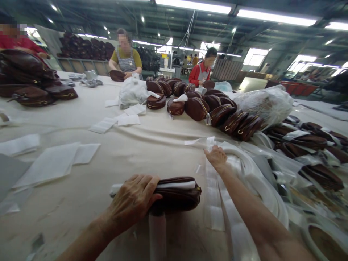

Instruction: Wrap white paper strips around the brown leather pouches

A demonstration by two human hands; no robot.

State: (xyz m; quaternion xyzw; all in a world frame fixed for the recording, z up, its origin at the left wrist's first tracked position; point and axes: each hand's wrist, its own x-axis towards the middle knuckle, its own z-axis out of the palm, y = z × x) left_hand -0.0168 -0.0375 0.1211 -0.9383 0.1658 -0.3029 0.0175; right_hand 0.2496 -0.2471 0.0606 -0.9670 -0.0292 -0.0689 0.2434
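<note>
Brown bag, lying crosswise

Head view: small dark-brown leather zip bag [181, 203] at near centre, over the cream-covered table [136, 152]. Left hand [137, 194] clamped on its left end, thumb on the near side. Right hand [216, 156] at the flat translucent white strips [214, 203]; finger closure unclear. Judged light, soft, slightly smooth, easily creased; best hold: broad grip across the body. Long axis left–right; brass-coloured fitting [199, 189] end points right.

Glossy brown leather-look bags
Beside them, the wrapped bundle [268, 105] is shiny clear plastic; the desk [108, 163], matt, creased cloth.
</note>
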